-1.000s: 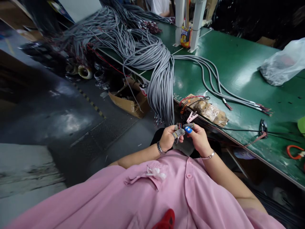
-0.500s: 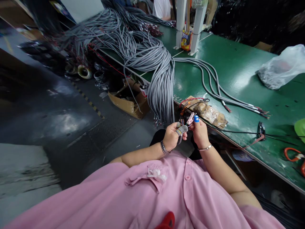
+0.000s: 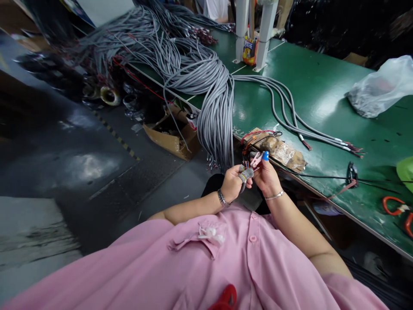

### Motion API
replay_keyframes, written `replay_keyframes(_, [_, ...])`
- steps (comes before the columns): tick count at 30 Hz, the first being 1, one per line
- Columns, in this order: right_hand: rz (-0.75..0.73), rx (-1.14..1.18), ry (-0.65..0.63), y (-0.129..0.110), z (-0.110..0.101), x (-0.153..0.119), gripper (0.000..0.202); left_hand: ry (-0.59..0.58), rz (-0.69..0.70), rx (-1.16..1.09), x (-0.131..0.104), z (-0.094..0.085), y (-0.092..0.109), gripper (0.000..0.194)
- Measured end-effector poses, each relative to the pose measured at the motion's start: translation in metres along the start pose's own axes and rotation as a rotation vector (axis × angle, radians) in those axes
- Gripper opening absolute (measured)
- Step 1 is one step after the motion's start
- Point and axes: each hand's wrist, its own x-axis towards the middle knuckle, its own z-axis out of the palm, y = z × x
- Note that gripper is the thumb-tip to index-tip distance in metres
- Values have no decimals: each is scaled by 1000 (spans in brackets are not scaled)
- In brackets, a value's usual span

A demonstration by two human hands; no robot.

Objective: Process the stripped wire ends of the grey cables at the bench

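Observation:
My left hand [image 3: 233, 183], with grey covers on its fingers, is closed on the end of a grey cable whose thin coloured wires [image 3: 247, 165] fan out at the top. Close beside it on the right is my right hand [image 3: 269, 177], a blue cover on its thumb, closed on a small pink clip [image 3: 257, 159] at the wires. Whether the clip touches a wire is too small to tell. Just beyond both hands, a taped cardboard piece [image 3: 280, 150] with red and black leads lies at the edge of the green table [image 3: 322, 86].
A large bundle of grey cables [image 3: 214, 99] hangs over the table edge. Several loose cables [image 3: 287, 103], a plastic bag [image 3: 380, 88] and orange-handled scissors [image 3: 392, 206] lie on the table. Below stands an open cardboard box [image 3: 174, 140]. A person in white [image 3: 216, 8] is at the back.
My right hand has turned a little and shifted slightly left toward the wires with the pink clip. My left hand holds the cable as before. The whole view has shifted slightly.

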Motion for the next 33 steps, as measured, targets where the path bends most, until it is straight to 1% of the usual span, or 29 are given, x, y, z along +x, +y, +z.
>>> replay_keyframes(3, [39, 47, -12, 0, -3, -2, 57, -2, -6, 8, -1, -1, 1, 35])
replay_keyframes(7, [109, 7, -120, 0, -16, -15, 58, 17, -13, 9, -5, -5, 2, 36])
replay_keyframes(9, [138, -18, -173, 1, -23, -25, 53, 19, -9, 16, -7, -9, 1, 36])
replay_keyframes(11, [123, -76, -200, 2, -28, -35, 42, 16, 1, 49, -10, -13, -2, 35])
replay_keyframes(13, [71, -160, -183, 4, -28, -43, 29, 15, 12, 93, -12, -15, -4, 36])
replay_keyframes(15, [19, -232, -148, 4, -27, -46, 23, 2, 21, 132, -14, -16, -4, 37])
replay_keyframes(18, [-16, -277, -146, 1, -23, -46, 20, -60, 34, 186, -16, -16, -1, 38])
replay_keyframes(21, [1, -269, -178, -2, -21, -45, 19, -88, 53, 202, -18, -16, 3, 37])
replay_keyframes(24, [29, -253, -203, -2, -20, -45, 18, -70, 71, 187, -19, -18, 3, 34])
replay_keyframes(26, [25, -260, -196, -1, -19, -46, 18, -56, 67, 180, -19, -19, 2, 33])
replay_keyframes(30, [1, -284, -152, -1, -15, -47, 20, -12, 53, 148, -18, -20, 0, 34])
replay_keyframes(33, [15, -252, -108, 1, -12, -47, 19, 58, 71, 114, -14, -20, -1, 33])
